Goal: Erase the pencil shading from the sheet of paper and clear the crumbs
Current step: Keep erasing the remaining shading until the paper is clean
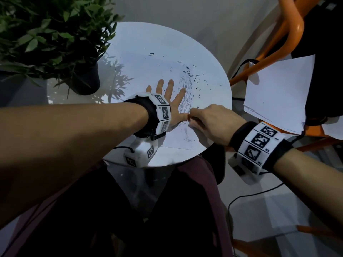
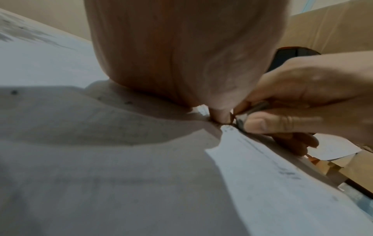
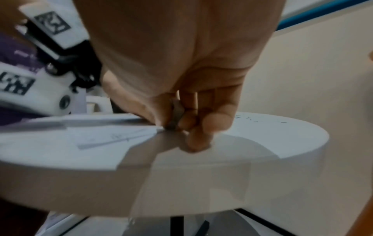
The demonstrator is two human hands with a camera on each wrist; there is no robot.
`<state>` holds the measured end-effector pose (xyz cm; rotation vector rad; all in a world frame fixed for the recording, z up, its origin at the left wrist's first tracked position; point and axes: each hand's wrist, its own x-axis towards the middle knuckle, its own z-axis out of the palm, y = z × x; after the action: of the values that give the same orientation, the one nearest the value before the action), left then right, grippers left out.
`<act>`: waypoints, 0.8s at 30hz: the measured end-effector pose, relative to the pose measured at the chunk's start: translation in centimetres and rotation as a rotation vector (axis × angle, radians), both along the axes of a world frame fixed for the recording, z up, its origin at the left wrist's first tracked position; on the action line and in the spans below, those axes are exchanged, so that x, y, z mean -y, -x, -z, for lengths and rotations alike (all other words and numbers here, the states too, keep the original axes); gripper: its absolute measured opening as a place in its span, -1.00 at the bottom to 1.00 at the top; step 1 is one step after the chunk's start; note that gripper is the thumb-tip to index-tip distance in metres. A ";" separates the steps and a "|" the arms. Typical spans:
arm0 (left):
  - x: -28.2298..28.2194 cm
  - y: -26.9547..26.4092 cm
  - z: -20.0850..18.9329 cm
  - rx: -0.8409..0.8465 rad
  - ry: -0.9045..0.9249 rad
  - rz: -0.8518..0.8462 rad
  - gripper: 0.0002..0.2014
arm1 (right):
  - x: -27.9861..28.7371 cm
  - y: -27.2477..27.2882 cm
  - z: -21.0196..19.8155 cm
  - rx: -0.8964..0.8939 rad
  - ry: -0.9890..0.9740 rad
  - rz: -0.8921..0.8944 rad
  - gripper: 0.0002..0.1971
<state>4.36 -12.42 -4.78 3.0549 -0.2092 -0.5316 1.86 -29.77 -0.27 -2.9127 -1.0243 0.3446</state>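
Near bottom centre of head view: dark maroon trousers below round white table. Sheet of paper flat on table top. Right hand at centre right, fingers curled, pinching small grey eraser with its tip on the sheet. Left hand just beside, flat, fingers spread straight, pressing the sheet down. Pencil shading between and beyond the 2 hands. Dark crumbs scattered further up, centre frame. Potted plant upper left. Loose white papers on orange chair, upper right.
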 end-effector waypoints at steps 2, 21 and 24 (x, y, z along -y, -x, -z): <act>0.1 0.2 0.0 0.007 -0.001 0.002 -0.12 | -0.4 0.0 0.5 0.049 0.070 0.009 -0.75; 0.3 0.5 -0.1 0.017 0.064 -0.006 -0.17 | -1.1 3.3 -0.4 0.079 0.232 -0.222 -0.83; 0.1 0.1 0.2 0.010 0.023 -0.004 -0.19 | -1.0 2.0 -0.5 0.070 0.093 -0.085 -0.77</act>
<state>4.22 -12.55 -4.95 3.0361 -0.2079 -0.5102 -0.18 -28.81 0.25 -2.9897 -1.1751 0.3027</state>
